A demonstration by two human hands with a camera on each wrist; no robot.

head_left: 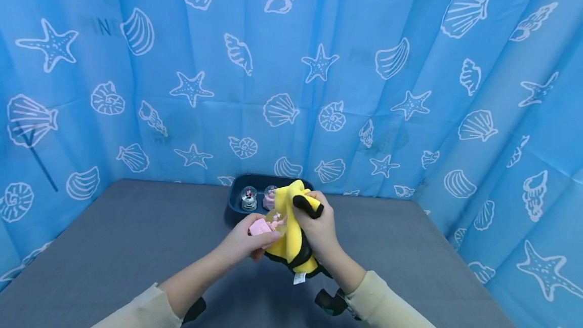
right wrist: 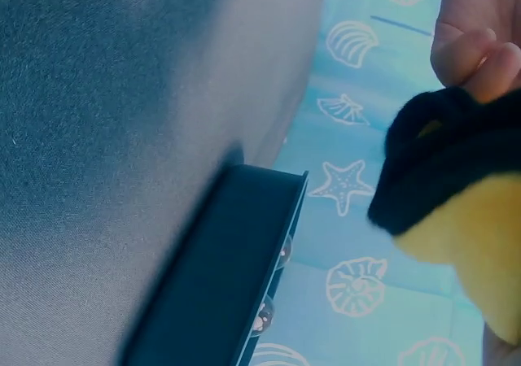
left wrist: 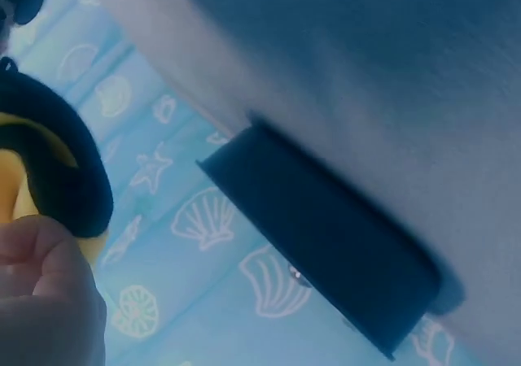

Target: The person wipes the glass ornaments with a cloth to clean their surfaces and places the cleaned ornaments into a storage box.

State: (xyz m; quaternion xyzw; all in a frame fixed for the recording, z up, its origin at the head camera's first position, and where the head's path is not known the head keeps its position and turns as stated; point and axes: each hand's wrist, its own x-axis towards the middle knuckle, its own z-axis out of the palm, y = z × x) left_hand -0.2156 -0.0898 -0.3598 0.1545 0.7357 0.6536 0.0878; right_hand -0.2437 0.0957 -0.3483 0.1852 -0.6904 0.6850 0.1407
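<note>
My left hand [head_left: 241,242] holds a small snow globe by its pink base [head_left: 261,227], the clear dome tilted toward the right. A yellow cloth with black edging [head_left: 293,227] is bunched in my right hand [head_left: 321,227], fingers curled into its upper part. The cloth lies against the dome and hides part of it. A white label [head_left: 299,278] hangs from the cloth's lower edge. Both hands are raised in front of a dark blue tray [head_left: 233,205]. In the right wrist view the cloth [right wrist: 464,228] shows as a thick black and yellow fold.
Inside the tray stand a snow globe with a pale base [head_left: 248,199] and one with a pink base [head_left: 268,198], partly behind the cloth. The tray sits at the back of the grey table [head_left: 150,237], near a blue shell-patterned curtain [head_left: 205,130].
</note>
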